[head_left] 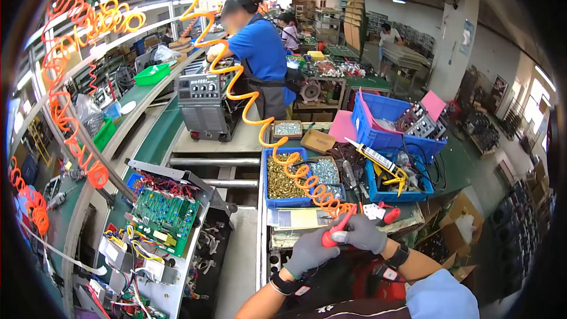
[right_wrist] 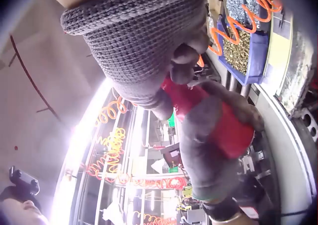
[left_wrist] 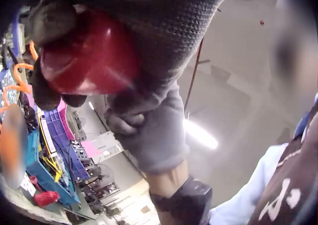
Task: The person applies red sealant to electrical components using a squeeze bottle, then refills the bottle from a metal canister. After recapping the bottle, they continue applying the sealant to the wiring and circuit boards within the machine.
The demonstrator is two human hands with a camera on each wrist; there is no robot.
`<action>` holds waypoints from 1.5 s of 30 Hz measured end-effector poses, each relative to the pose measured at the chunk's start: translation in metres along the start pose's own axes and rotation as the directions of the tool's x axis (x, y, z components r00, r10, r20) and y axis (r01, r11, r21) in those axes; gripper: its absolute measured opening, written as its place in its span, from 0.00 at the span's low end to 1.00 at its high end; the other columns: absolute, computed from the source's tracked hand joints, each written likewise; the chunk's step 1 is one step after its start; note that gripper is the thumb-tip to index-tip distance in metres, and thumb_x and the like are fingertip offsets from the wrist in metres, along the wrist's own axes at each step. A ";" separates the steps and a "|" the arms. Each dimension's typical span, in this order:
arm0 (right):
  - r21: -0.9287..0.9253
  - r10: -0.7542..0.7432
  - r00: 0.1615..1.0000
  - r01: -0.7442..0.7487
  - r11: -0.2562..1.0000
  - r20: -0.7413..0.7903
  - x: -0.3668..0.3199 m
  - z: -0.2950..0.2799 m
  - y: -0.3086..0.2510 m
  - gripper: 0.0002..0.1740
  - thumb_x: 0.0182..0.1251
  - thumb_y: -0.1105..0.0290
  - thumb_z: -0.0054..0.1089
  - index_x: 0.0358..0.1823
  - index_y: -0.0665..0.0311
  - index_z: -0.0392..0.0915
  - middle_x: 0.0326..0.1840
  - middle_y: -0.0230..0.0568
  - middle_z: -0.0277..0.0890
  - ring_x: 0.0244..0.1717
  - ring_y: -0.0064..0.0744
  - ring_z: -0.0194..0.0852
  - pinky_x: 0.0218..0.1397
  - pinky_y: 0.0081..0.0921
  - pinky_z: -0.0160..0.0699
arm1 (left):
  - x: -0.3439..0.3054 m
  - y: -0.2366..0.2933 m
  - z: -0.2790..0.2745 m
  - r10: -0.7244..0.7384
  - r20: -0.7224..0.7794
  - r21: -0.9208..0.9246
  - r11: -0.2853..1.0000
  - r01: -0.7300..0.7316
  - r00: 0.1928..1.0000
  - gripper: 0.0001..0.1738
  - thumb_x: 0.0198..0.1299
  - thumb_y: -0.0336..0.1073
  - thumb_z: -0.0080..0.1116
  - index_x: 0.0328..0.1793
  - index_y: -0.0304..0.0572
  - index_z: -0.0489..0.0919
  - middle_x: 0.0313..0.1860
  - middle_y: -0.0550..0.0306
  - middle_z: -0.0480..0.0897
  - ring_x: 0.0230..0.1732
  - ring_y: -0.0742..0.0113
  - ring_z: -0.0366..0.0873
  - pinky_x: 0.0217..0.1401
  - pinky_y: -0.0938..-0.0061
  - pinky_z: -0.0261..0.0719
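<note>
Both hands wear grey gloves and meet at a red tool-like object at the front of the bench. Its wide end is gripped by the left hand, and the right hand holds the narrower part. Seen from the left wrist, the red body is smooth and rounded, with the left fingers around it. In the right wrist view the right hand curls over one end of the red object; the left hand wraps the thicker end. Exactly what the object is, I cannot tell.
A blue bin of brass parts, boxes of silver parts and a turquoise bin stand beyond the hands. An orange coiled hose hangs down to them. An opened chassis lies left; a second person stands behind a grey machine.
</note>
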State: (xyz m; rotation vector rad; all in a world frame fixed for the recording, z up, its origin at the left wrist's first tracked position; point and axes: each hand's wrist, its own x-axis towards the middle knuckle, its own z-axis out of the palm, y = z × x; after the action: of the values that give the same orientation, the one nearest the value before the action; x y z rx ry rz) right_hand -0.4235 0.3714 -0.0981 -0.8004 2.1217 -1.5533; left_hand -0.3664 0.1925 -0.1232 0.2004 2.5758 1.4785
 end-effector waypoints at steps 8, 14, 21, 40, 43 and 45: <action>-0.085 -0.103 0.963 0.084 0.993 -0.250 -0.005 0.013 -0.001 0.20 0.56 0.61 0.69 0.44 0.68 0.77 0.38 0.40 0.79 0.38 0.30 0.78 0.45 0.28 0.77 | -0.003 0.016 0.000 0.127 -0.161 0.056 0.991 -0.120 0.979 0.25 0.45 0.49 0.65 0.46 0.43 0.77 0.28 0.46 0.81 0.31 0.54 0.82 0.35 0.63 0.77; 0.013 -0.085 0.938 0.086 0.996 0.337 -0.001 -0.022 -0.047 0.23 0.57 0.58 0.66 0.47 0.67 0.75 0.47 0.43 0.75 0.51 0.35 0.73 0.58 0.32 0.70 | -0.007 0.007 -0.007 0.445 0.563 -0.801 0.499 0.329 0.696 0.22 0.45 0.43 0.66 0.40 0.35 0.74 0.27 0.57 0.77 0.26 0.67 0.78 0.30 0.75 0.75; 0.044 -0.130 0.866 0.124 0.991 0.483 0.002 -0.029 -0.054 0.23 0.61 0.54 0.63 0.48 0.66 0.75 0.49 0.43 0.73 0.54 0.38 0.71 0.58 0.35 0.68 | -0.010 0.014 0.001 0.405 0.515 -0.848 0.368 0.381 0.755 0.24 0.44 0.38 0.65 0.47 0.37 0.73 0.26 0.53 0.76 0.25 0.64 0.76 0.29 0.72 0.75; -0.197 -0.146 0.979 0.173 0.965 0.141 -0.016 -0.027 -0.017 0.24 0.65 0.52 0.58 0.51 0.65 0.77 0.46 0.46 0.79 0.49 0.40 0.78 0.56 0.33 0.74 | 0.007 0.002 0.006 0.262 0.420 -0.788 0.580 0.206 0.869 0.40 0.51 0.25 0.59 0.71 0.41 0.56 0.32 0.56 0.76 0.27 0.67 0.77 0.31 0.73 0.77; -0.270 -0.252 0.967 0.232 0.934 -0.041 -0.021 -0.007 -0.007 0.23 0.69 0.50 0.52 0.48 0.65 0.76 0.43 0.47 0.78 0.45 0.44 0.78 0.50 0.34 0.75 | 0.009 -0.003 0.012 0.195 0.400 -0.779 0.587 0.220 0.895 0.29 0.51 0.25 0.57 0.62 0.36 0.64 0.32 0.57 0.76 0.28 0.69 0.77 0.32 0.75 0.77; -0.273 -0.269 0.956 0.230 0.934 -0.116 -0.019 0.002 0.000 0.23 0.70 0.50 0.51 0.46 0.65 0.76 0.41 0.46 0.77 0.43 0.45 0.78 0.49 0.35 0.75 | 0.014 -0.015 0.019 0.183 0.437 -0.760 0.598 0.253 0.881 0.26 0.51 0.25 0.57 0.58 0.35 0.67 0.32 0.57 0.77 0.28 0.69 0.77 0.32 0.75 0.77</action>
State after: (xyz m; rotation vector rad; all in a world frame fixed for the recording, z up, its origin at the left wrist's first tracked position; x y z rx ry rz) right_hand -0.4079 0.3824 -0.0987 -1.1108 2.4481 -1.5201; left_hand -0.3765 0.2038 -0.1468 0.3253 1.3174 2.0859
